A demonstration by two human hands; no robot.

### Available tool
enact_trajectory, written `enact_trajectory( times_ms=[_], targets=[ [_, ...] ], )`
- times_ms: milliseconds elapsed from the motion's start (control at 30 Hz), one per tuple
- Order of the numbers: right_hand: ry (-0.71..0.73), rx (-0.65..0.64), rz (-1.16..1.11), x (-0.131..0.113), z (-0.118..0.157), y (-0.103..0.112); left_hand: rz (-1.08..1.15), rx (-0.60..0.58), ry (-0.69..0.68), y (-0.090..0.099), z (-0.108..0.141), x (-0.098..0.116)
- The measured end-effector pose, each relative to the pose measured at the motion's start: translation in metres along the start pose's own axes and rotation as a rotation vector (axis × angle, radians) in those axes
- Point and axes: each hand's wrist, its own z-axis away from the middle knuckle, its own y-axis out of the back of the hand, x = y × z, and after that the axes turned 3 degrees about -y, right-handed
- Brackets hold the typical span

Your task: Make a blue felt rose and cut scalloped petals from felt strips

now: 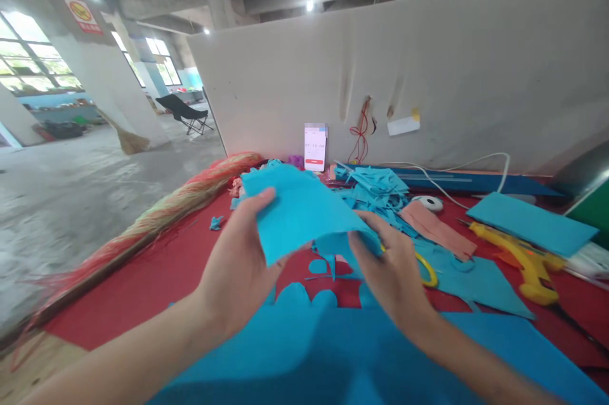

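Blue sheet: held between both hands, above the middle of the red worktop [185, 272]; sheet [304, 211].
Long axis: slants from far left to near right, its right end curling downward.
Left hand [240, 252]: grasping the sheet's left side, thumb on the upper face.
Right hand [392, 265]: gripping the curled right end.
Yellow loop [434, 275]: just right of the right hand, partly hidden.
Glue gun [535, 265]: right, nozzle toward far left.
Cut blue strips [378, 186]: heaped at the far side.
Phone [314, 151]: upright, far, by the panel [276, 87].
Large blue sheet [266, 360]: near edge, below the forearms.
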Motion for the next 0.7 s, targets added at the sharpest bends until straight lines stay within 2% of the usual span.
enact_trajectory(
  times_ms=[67,167,233,267,400,467,600,700],
  targets=[
    [-0.038,-0.11,0.028,-0.003,-0.01,0.023,0.021,0.014,-0.007,0.012,-0.003,0.004],
    [-0.101,-0.337,0.135,-0.006,-0.015,0.056,-0.048,0.005,-0.096,0.032,-0.006,0.004],
    [-0.201,-0.475,0.22,-0.005,-0.015,0.071,-0.131,-0.069,-0.106,0.043,-0.008,-0.001],
    [-0.262,-0.538,0.259,-0.004,-0.015,0.077,-0.164,-0.133,-0.066,0.049,-0.009,-0.004],
    [-0.37,-0.76,0.294,0.0,-0.016,0.083,-0.2,-0.427,0.219,0.06,-0.014,-0.011],
    [-0.403,-0.862,0.258,0.003,-0.017,0.081,-0.269,-0.509,0.255,0.061,-0.016,-0.009],
    [-0.486,-1.043,0.165,0.01,-0.02,0.076,-0.605,-0.559,0.17,0.057,-0.014,-0.005],
    [-0.532,-1.131,0.133,0.013,-0.021,0.073,-0.747,-0.49,0.181,0.055,-0.01,-0.011]
  ],
)
